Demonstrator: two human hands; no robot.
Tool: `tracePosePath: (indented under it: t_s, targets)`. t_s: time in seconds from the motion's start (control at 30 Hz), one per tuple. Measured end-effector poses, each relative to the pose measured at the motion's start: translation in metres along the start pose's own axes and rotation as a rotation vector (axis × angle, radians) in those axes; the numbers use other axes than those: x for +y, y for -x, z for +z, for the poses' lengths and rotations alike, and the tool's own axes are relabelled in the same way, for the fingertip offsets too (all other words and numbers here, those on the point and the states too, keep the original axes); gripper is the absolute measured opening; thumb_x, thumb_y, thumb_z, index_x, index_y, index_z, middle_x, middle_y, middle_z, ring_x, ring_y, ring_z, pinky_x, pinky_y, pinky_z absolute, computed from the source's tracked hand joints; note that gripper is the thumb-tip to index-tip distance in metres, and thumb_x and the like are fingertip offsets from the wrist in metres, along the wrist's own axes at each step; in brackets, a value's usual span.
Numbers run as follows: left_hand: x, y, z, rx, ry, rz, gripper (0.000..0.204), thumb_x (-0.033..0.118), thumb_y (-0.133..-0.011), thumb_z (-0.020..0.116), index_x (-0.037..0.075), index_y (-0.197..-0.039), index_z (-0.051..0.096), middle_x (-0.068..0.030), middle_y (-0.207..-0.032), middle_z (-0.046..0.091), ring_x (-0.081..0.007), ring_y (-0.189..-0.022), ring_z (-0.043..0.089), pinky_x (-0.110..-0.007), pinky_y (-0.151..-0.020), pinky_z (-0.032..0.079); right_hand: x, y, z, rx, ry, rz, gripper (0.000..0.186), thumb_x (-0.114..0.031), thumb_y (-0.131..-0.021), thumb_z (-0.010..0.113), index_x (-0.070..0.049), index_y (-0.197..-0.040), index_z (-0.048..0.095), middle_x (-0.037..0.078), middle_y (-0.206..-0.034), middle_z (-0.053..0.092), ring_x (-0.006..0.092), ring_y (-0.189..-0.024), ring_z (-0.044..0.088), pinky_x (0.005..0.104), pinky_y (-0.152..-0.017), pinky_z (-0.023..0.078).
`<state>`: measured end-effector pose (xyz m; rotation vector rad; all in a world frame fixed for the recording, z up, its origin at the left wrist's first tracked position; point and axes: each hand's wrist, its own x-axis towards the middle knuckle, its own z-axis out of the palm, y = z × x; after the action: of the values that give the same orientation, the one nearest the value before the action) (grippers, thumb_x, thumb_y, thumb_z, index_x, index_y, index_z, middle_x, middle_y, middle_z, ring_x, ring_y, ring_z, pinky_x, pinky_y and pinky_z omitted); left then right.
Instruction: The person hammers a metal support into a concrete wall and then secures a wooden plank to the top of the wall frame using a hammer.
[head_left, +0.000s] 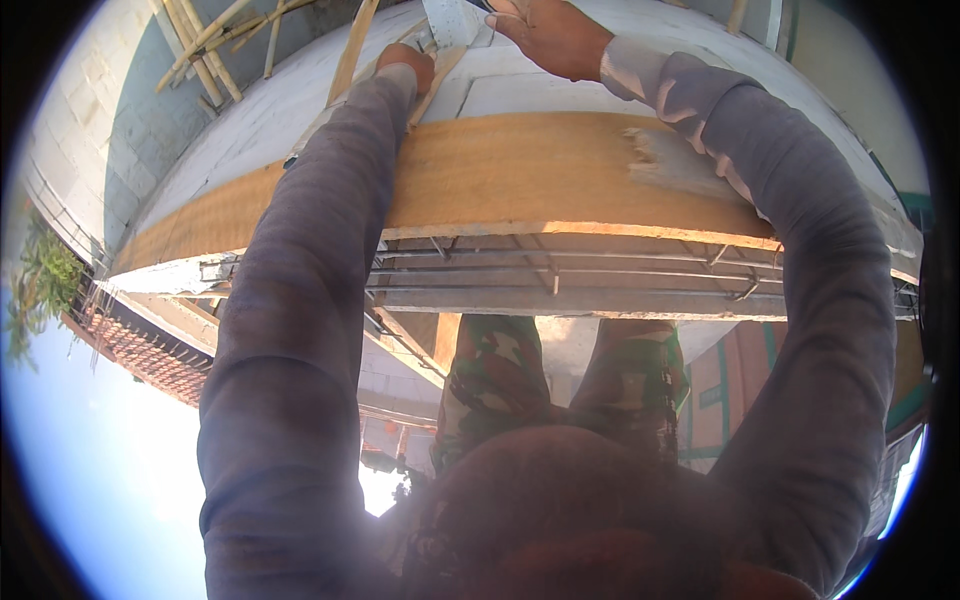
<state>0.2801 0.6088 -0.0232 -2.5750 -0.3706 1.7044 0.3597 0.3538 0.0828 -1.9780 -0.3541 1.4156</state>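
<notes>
High in the head view my left hand [405, 65] is closed beside a narrow wooden strip [352, 45] and an upright pale post [450, 18]; what its fingers hold is hidden. My right hand [555, 40] is to the right of the post, fingers curled around a small dark item at the top edge, too cut off to name. Both arms stretch over a wide plywood board [520, 170] that has a torn, pale patch near its right end. The board lies along the near edge of a surface of pale panels [520, 90].
Below the board runs a cage of steel bars [470, 270] along an open channel, with my camouflage-clad legs beneath. Crossed bamboo poles [205, 55] lean by a block wall [70, 140] at upper left. Foliage [50, 270], a tiled roof [120, 340] and sky show at left.
</notes>
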Motion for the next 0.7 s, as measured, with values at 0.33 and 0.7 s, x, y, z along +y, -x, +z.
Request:
tracePosePath:
  t_s: [0.33,0.7]
  targets:
    - [0.003,0.015,-0.012,-0.007,0.017,-0.034,0.061,0.052,-0.104,0.051,-0.001,-0.125,0.071,-0.0209,-0.130,0.069,-0.0354,-0.127,0.063,-0.041,-0.107,0.048,0.027,-0.027,0.013,-0.038,0.118,-0.118,0.053,-0.043,-0.105,0.045,0.005,-0.107,0.067,0.028,-0.087,0.070,0.0418,-0.075,0.071,0.0522,-0.069,0.057]
    - [0.005,0.025,-0.021,0.004,-0.018,0.020,0.050,0.043,-0.103,0.052,0.002,-0.121,0.074,-0.0190,-0.130,0.070,-0.0363,-0.124,0.064,-0.042,-0.106,0.049,0.014,-0.035,0.006,-0.280,0.028,0.278,0.043,-0.042,-0.107,0.046,-0.003,-0.088,0.052,0.009,-0.065,0.046,0.0216,-0.050,0.048,0.0433,-0.045,0.039]
